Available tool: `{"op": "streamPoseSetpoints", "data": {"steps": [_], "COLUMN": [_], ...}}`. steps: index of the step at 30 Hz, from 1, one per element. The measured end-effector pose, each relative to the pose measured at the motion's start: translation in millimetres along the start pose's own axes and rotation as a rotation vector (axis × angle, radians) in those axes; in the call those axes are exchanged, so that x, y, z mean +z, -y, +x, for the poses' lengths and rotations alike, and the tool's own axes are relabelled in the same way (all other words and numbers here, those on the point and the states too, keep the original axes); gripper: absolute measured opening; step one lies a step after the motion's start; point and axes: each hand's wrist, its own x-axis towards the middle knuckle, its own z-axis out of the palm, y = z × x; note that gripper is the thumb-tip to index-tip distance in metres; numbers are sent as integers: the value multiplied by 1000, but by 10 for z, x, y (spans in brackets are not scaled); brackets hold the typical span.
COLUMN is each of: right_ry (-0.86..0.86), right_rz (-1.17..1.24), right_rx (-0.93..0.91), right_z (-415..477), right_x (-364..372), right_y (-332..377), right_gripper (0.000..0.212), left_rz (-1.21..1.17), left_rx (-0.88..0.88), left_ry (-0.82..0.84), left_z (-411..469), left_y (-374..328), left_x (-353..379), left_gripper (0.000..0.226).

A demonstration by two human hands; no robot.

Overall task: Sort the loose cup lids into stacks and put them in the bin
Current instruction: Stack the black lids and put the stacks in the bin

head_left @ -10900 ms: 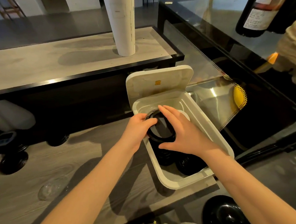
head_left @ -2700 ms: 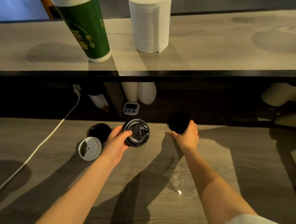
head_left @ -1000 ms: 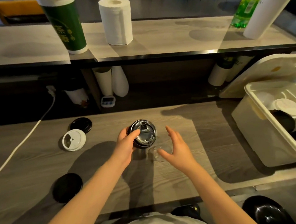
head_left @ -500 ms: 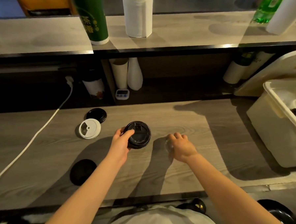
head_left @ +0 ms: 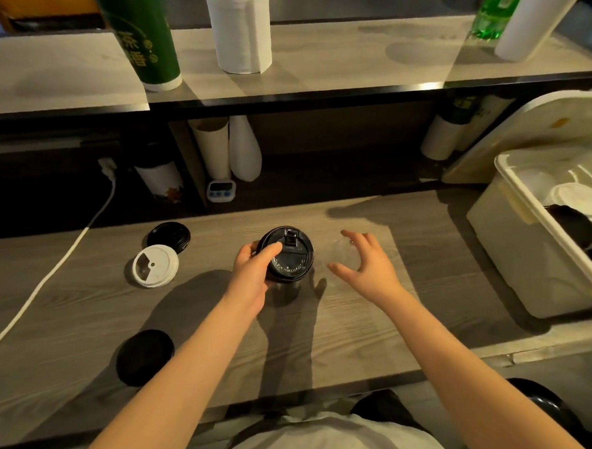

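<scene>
Round black plastic lids (head_left: 287, 256), stacked, are held in the grip of the left hand (head_left: 251, 273) over the wood-grain worktop (head_left: 350, 330); the grip of the right hand (head_left: 367, 267) is spread wide at a thin clear lid (head_left: 345, 256).

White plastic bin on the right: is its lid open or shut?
Open. The white plastic bin has its flat white lid tilted back behind it; a white cup lid and black cup lids show inside.

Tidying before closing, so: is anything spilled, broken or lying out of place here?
No spill or damage shows. Stray lids lie on the counter: a black lid beside a white lid, another black lid alone near the front edge. A white cable trails across its left side.
</scene>
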Motion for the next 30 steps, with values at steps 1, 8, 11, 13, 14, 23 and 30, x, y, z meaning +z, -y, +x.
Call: {"op": "streamPoseSetpoints", "data": {"steps": [1, 8, 11, 13, 14, 23, 30], "right_ry": [-3, -122, -180, -217, -238, -345, -334], "right_rz": [39, 180, 161, 161, 172, 212, 60], "right_rx": [0, 14, -29, -60, -72, -48, 28], "right_z": [-7, -2, 23, 36, 47, 173, 591], "right_x": [-74, -770, -1181, -1470, -1609, -2708, -3213], "right_y": [-3, -151, -271, -386, -454, -1275, -1967], "right_gripper": [68, 74, 69, 67, 67, 69, 69], "left_rz": [-6, -37, -23, -30, -24, 62, 75], "left_rx": [0, 40, 58, 60, 65, 93, 83], "left_ry": [3, 40, 67, 85, 95, 145, 111], "left_z": [-8, -15, -43, -53, -47, 21, 95], "left_y": [-17, -105, -113, -107, -100, 129, 316], "left_x": [61, 679, 1074, 1381, 1541, 2837, 3496], "left_gripper": [33, 35, 27, 21, 19, 24, 23]}}
